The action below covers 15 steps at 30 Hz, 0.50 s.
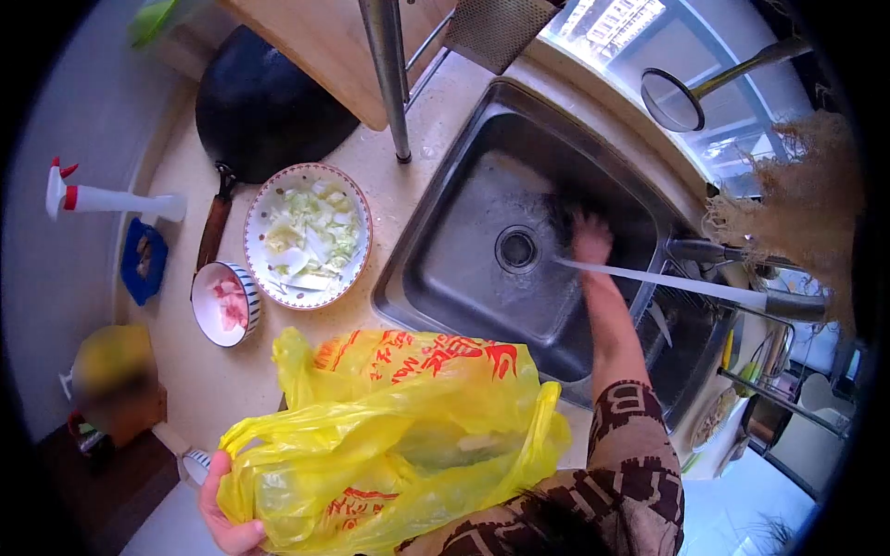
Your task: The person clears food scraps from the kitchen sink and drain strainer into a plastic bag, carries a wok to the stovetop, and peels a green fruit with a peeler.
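Observation:
At the lower left, my left hand (225, 512) is closed on the gathered edge of a yellow plastic bag (399, 445) with red lettering. The bag spreads open in front of me, and what is inside cannot be made out. My right hand (591, 238) reaches down into the metal sink (464, 222), against its far side, with its fingers apart and slightly blurred. A dark patch lies beside these fingers; I cannot tell what it is. Water runs from the faucet (793, 304) across my right wrist toward the drain (516, 249).
Left of the sink stand a plate of chopped cabbage (311, 236), a small bowl of raw meat (225, 304) and a black wok (264, 107). A white spray bottle (120, 199) is by the wall. A metal rack leg (387, 79) rises near the sink. A strainer (675, 100) hangs by the window.

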Motion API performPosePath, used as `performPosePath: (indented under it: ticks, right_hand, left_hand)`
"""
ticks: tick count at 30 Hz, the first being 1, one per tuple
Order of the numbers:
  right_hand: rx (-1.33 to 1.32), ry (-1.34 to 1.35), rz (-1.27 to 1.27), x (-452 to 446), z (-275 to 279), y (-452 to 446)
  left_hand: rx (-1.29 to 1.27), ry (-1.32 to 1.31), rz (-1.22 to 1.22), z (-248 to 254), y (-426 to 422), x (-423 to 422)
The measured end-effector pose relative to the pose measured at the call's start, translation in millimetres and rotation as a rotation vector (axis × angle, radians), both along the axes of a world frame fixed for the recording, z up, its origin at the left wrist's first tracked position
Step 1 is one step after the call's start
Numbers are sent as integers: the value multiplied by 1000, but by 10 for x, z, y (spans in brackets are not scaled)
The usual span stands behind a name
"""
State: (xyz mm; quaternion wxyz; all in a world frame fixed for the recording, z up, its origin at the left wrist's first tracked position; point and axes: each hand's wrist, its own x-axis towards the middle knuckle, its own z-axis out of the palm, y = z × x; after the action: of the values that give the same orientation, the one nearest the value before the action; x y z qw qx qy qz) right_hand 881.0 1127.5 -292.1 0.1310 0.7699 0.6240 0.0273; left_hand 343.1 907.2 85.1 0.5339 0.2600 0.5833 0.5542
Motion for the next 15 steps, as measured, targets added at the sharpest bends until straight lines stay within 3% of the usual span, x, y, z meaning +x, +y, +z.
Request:
performPosePath:
  ticks: [4, 6, 8, 10, 12, 15]
  right_hand:
    - [-83, -214, 129, 580, -723, -525]
    - [101, -228, 273, 495, -1078, -1008]
    - [-361, -168, 48, -17, -776, -1325]
    - [-640, -57, 177, -437, -230, -1446]
    - [-724, 44, 111, -756, -5, -1521]
    - [-816, 260, -25, -1048, 169, -1335]
  left_hand:
    - [6, 10, 1, 6, -39, 3]
    - [7, -6, -19, 52, -72, -36]
    - [39, 58, -6, 37, -133, -110]
    - [35, 49, 44, 60, -174, -111]
    - [31, 48, 99, 86, -181, -142]
    - [129, -70, -66, 69, -142, -190]
